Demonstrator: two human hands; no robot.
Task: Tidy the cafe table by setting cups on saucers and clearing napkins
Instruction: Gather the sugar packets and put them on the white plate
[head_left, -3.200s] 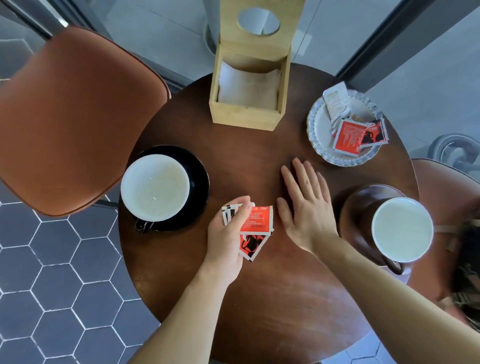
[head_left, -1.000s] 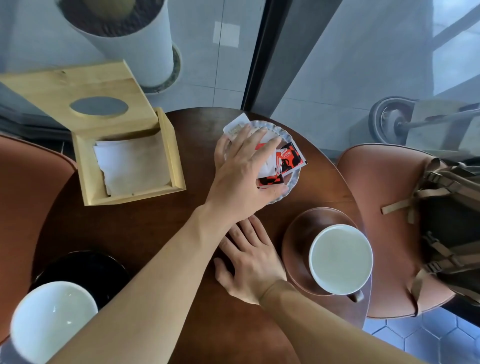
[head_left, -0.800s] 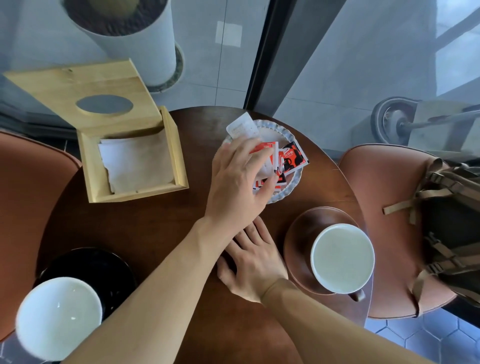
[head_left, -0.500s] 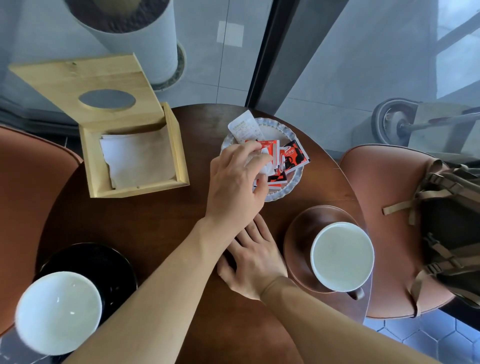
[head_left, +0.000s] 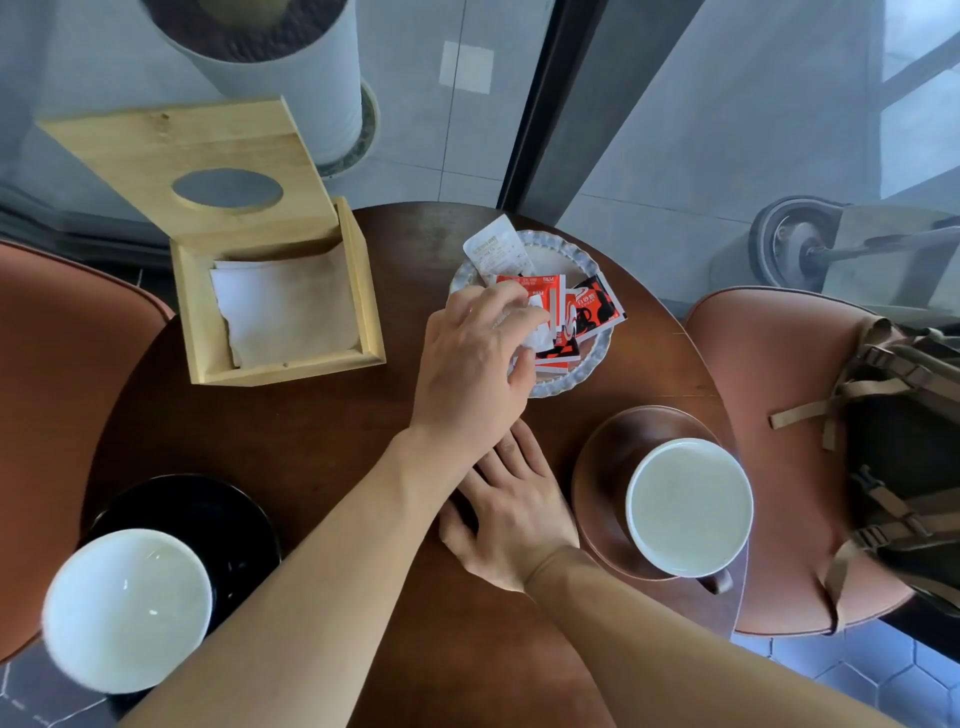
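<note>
My left hand (head_left: 467, 358) hovers over the near-left edge of a white fluted plate (head_left: 592, 364), fingers loosely bent, their tips touching the red, black and white sachets (head_left: 592, 306) piled on it. My right hand (head_left: 511, 514) lies flat on the round wooden table (head_left: 311, 431), its fingers partly under my left wrist. A white cup (head_left: 688, 506) stands off-centre on a brown saucer (head_left: 602, 467) at the right. Another white cup (head_left: 127, 608) sits on a black saucer (head_left: 208, 509) at the near left.
An open wooden box (head_left: 197, 332) with napkins (head_left: 280, 312) inside stands at the back left. Brown chairs flank the table; the right chair (head_left: 769, 364) carries a backpack (head_left: 904, 441). A large planter (head_left: 291, 62) and a glass wall lie beyond the table.
My left hand carried the sachets from the table's middle to the plate, laid them there, and has since drawn back a little with fingers curling. My right hand stayed flat.
</note>
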